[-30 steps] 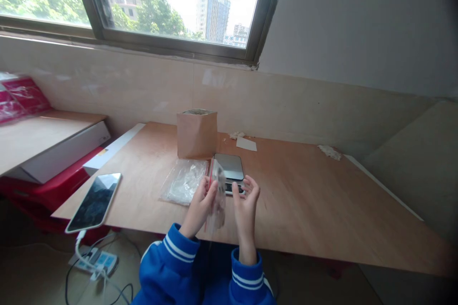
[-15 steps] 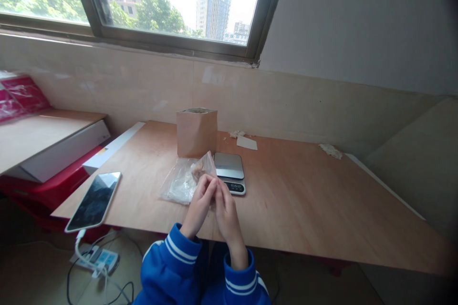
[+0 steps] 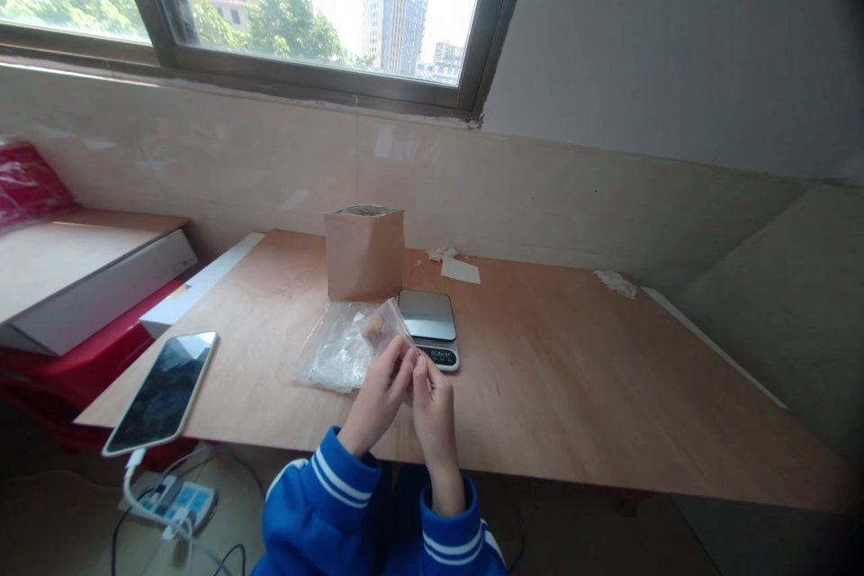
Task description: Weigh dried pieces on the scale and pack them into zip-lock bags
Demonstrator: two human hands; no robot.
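Note:
A small clear zip-lock bag (image 3: 388,321) with a reddish seal line stands tilted above the table, something brownish showing inside it. My left hand (image 3: 383,382) pinches its edge, fingers closed. Right beside it, my right hand (image 3: 433,396) is closed on the same edge, thumbs and fingertips almost touching. Under and left of the small bag lies a larger clear plastic bag (image 3: 330,360) with whitish, crinkled contents. Just beyond my fingers sits a digital kitchen scale (image 3: 427,317) with a steel plate and a black display panel.
A brown paper pouch (image 3: 365,256) stands upright behind the bags. At left, a phone (image 3: 162,391) lies over the table edge with a charging cable to a power strip (image 3: 175,504) below. A white card (image 3: 461,270) and crumpled scraps (image 3: 615,283) lie toward the wall.
My fingertips have dropped slightly and shifted a little right along the small bag's edge, and the bag leans lower. The whole view has moved slightly.

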